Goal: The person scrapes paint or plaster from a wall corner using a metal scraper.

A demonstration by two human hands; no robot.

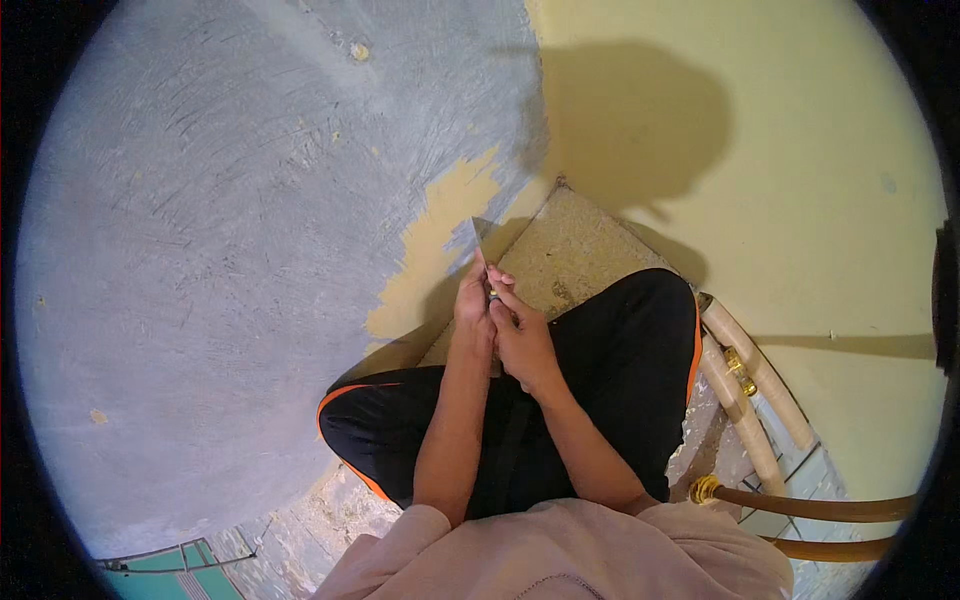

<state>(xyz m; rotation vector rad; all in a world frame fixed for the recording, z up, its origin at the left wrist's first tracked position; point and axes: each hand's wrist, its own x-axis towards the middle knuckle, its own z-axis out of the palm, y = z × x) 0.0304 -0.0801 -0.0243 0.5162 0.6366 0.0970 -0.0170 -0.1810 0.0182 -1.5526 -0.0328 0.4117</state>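
A scraper with a thin metal blade (478, 238) is in both hands above my crossed legs, its blade pointing up toward the wall corner. My right hand (527, 343) is closed around the handle, most of which the fingers hide. Close against it, my left hand (472, 298) has its fingers along the base of the blade. Behind the blade, a jagged yellow patch (424, 244) interrupts the rough grey, scratched coating of the left wall (247, 247). From this view I cannot tell whether the blade tip touches the wall.
A plain yellow wall (810, 187) meets the grey one at the corner, over a stained floor slab (577, 240). Two beige tubes (739, 416) with a gold-coloured fitting (741, 371) lie right of my knee. Brown curved bars (817, 506) and a teal item (169, 574) stand near the lower edges.
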